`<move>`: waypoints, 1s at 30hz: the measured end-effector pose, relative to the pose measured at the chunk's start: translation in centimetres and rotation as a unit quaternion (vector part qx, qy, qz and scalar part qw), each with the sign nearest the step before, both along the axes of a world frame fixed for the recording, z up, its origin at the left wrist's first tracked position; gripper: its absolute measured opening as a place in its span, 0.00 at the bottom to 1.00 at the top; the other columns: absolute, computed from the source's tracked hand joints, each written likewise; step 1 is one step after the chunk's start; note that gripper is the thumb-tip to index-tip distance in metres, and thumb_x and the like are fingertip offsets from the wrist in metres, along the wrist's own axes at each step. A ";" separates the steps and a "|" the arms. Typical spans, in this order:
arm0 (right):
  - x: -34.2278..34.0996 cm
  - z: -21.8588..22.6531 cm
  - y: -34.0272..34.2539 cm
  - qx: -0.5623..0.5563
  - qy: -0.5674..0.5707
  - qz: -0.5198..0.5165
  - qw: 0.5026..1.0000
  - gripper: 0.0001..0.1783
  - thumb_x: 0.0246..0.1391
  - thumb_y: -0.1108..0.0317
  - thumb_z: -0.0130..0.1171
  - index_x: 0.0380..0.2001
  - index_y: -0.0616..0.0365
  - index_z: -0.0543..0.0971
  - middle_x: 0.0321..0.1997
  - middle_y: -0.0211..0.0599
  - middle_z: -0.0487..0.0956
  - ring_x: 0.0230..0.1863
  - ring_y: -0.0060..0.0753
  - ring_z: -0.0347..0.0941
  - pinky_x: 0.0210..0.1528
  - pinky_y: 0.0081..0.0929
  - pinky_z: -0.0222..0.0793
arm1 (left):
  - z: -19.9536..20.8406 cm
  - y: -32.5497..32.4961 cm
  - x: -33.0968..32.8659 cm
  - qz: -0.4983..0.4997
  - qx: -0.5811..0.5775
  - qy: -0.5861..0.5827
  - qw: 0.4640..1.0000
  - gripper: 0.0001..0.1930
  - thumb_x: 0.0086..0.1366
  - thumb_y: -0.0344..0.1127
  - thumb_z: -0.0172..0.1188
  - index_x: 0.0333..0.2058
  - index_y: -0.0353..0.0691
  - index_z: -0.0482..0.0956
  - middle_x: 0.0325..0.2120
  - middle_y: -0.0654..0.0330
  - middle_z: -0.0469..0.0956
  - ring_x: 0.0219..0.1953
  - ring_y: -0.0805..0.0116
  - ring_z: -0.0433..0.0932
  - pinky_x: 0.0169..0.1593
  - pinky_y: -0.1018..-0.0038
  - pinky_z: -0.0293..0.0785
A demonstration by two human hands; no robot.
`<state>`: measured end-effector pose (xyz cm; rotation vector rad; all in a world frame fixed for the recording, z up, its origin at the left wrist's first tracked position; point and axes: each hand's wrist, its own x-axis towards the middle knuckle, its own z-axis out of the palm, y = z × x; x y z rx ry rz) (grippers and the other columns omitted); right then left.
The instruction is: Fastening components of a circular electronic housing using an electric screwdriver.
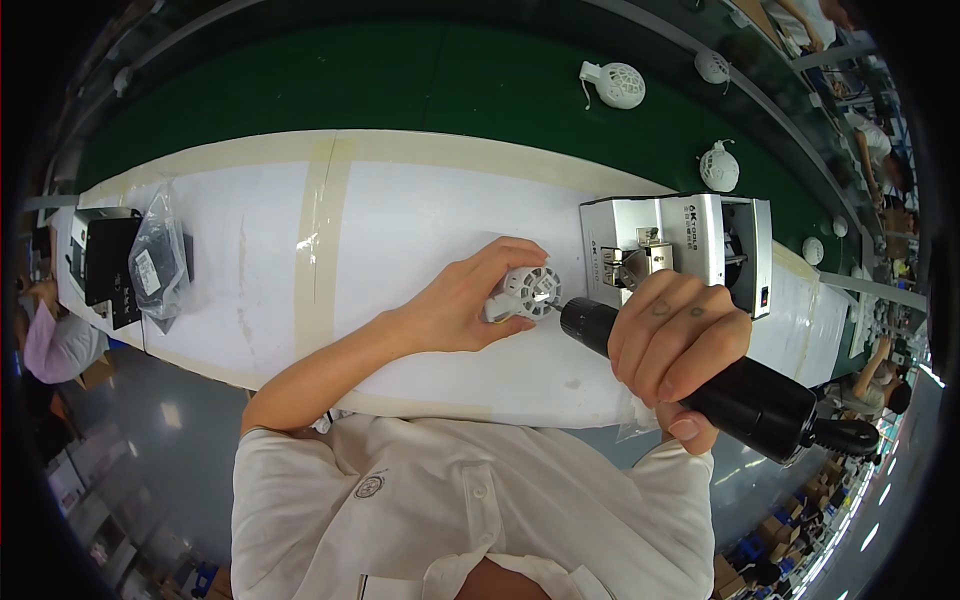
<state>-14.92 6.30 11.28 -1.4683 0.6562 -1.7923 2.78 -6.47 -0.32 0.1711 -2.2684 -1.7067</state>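
White lattice housing (526, 292), mid-frame, is gripped by the fingers of the left hand (462, 300), just up-left of the black driver (758, 402) clasped in the right hand (678, 345).

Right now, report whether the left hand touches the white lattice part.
Touching: the head view shows the left hand gripping the white lattice part between fingers and thumb.
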 end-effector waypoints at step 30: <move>-1.8 3.0 1.6 0.033 -0.009 -0.082 0.996 0.11 0.46 0.67 0.67 0.32 0.55 0.75 0.17 0.28 0.76 0.15 0.25 0.69 0.21 0.22 0.68 | 0.8 0.6 -0.9 -0.078 -0.022 -0.003 0.997 0.23 0.55 0.26 0.71 0.46 0.46 0.70 0.59 0.59 0.71 0.31 0.70 0.68 0.35 0.76 0.68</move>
